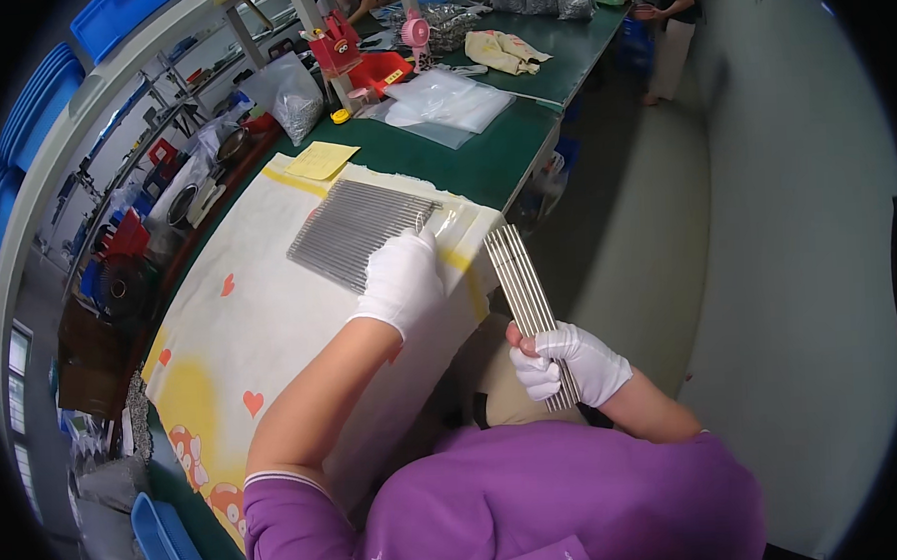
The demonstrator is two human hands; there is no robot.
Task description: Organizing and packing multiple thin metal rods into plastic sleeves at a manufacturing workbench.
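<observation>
My left hand (403,280), in a white glove, reaches over the right end of a flat row of thin grey metal rods (351,229). Its fingers are curled and pressed together at the rod ends; what they pinch, if anything, is hidden. The rods lie side by side on a pale printed cloth (280,327). Off the table's right edge, my right hand (577,362), gloved with bare fingertips showing, grips a bundle of shiny metal rods (520,277). That bundle is tilted, its top ends leaning toward the table.
A yellow paper (323,160) lies beyond the row. Clear plastic bags (451,102), a red tray (379,71) and a pink fan (416,31) stand farther along the green table (419,166). Shelving is on the left, a wall on the right. Another person (673,30) stands far back.
</observation>
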